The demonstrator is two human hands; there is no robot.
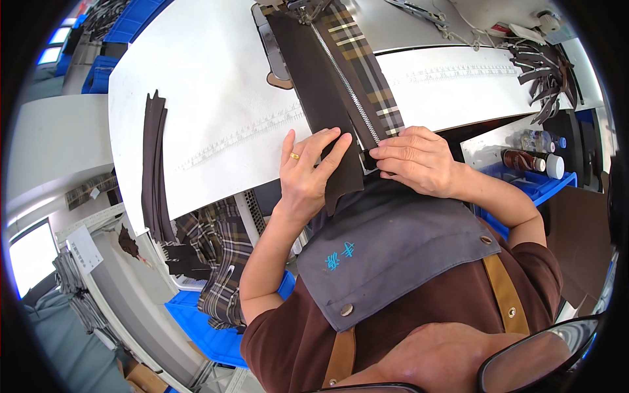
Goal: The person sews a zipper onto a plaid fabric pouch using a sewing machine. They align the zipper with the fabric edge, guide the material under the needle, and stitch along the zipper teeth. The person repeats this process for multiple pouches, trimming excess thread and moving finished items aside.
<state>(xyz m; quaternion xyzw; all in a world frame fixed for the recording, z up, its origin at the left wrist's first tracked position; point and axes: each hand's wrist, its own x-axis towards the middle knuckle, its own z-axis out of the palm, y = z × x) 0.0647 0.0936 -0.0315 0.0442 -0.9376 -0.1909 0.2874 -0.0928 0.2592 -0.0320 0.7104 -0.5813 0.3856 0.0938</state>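
Note:
A silver-toothed zipper (346,82) runs from under the sewing machine head (304,10) toward me, between a dark brown cloth strip (308,78) and a plaid cloth strip (367,62). My left hand (306,171), a ring on one finger, rests on the brown cloth with its fingers stretched and apart. At the zipper's near end my right hand (419,160) is closed in a pinch, beside the plaid edge. The fingertips hide exactly how much cloth is caught with the zipper.
Long dark strips (154,164) lie at the left of the white table (216,98). Plaid cloth (219,262) hangs over a blue bin (209,334) below. At right are a bundle of zippers (544,75), bottles (537,141) in a blue tray, and scissors (416,10) farther back.

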